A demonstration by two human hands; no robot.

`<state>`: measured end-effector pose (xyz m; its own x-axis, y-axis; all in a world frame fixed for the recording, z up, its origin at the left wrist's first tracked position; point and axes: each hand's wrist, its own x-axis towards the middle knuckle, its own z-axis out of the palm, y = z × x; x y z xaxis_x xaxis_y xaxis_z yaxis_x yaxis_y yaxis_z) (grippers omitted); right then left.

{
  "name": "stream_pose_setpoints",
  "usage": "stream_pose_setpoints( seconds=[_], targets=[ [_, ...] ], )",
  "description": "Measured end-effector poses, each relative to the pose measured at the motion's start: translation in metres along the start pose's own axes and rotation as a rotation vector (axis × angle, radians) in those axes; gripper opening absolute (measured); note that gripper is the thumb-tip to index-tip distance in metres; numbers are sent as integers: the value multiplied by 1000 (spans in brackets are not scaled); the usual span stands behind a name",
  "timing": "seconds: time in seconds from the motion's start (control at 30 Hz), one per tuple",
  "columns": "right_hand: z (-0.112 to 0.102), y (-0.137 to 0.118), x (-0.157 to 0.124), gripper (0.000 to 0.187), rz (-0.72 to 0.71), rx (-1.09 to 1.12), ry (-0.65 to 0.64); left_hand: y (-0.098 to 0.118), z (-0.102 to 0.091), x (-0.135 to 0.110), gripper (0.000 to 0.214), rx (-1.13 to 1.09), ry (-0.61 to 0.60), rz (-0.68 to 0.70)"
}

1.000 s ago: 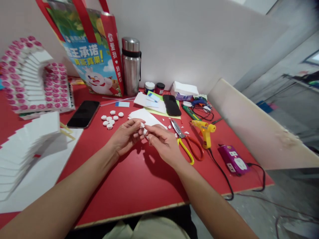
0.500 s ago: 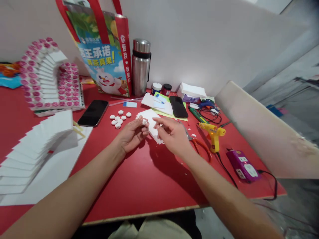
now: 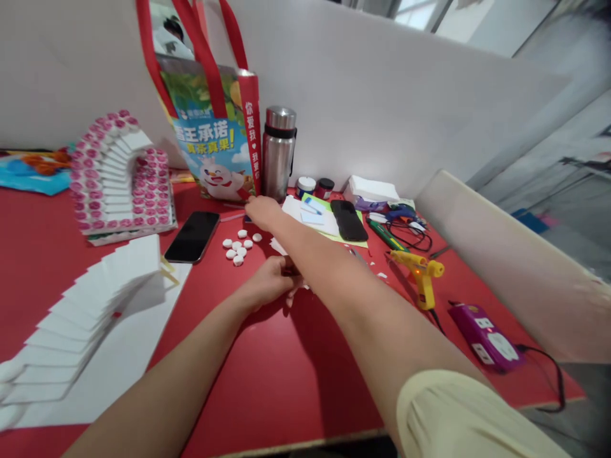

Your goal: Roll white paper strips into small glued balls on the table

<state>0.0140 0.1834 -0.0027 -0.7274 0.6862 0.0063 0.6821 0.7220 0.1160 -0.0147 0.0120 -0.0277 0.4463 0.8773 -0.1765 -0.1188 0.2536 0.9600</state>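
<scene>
Head view: the right hand (image 3: 264, 212) is extended over the tabletop (image 3: 286, 394) in front of the steel flask (image 3: 279, 152), its forearm (image 3: 329, 264) crossing beyond the left hand (image 3: 270, 280). A thin clear stick (image 3: 232, 217) lies just left of the right fingertips, long axis running roughly crosswise toward them; the right hand is the nearer. The right fingers are bunched together; whether they pinch anything cannot be determined. The left fingers curl inward, partly obscured, contents unconfirmed. White round pieces (image 3: 237, 248) lie grouped left of and beyond the left hand.
</scene>
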Motion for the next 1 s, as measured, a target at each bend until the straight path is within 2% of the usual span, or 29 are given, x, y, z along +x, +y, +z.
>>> stream_pose_setpoints(
  seconds=[0.13,0.23,0.33,0.47,0.57,0.6,0.63,0.7,0.77,0.87,0.93,1.0],
  targets=[
    [6,1,-5,38,1,-3,29,1,2,0,9,27,-40,-14],
    [-1,5,-14,37,-12,2,78,-1,0,0,14,28,-50,-8],
    [-22,8,-25,35,6,11,158,-1,-2,0,20,37,-38,0],
    [-73,9,-51,32,63,46,335,2,-2,-2,24,54,0,15],
    [-119,7,-105,51,137,66,528,3,-1,-2,30,-25,5,47],
    [-132,6,-133,49,171,94,621,3,-1,-2,31,-61,3,61],
    [-142,5,-164,41,198,214,799,2,-1,-1,33,-96,0,70],
    [-154,6,-232,26,289,286,936,0,-2,0,35,-157,1,69],
    [-148,12,-297,27,436,142,844,-1,-1,1,37,-198,19,66],
    [-107,28,-366,50,747,27,629,-1,1,2,38,-251,36,67],
    [-68,39,-387,46,934,-15,338,-2,3,2,37,-280,25,42],
    [-34,46,-393,27,1000,-8,273,-3,4,1,35,-291,21,24]
  ],
)
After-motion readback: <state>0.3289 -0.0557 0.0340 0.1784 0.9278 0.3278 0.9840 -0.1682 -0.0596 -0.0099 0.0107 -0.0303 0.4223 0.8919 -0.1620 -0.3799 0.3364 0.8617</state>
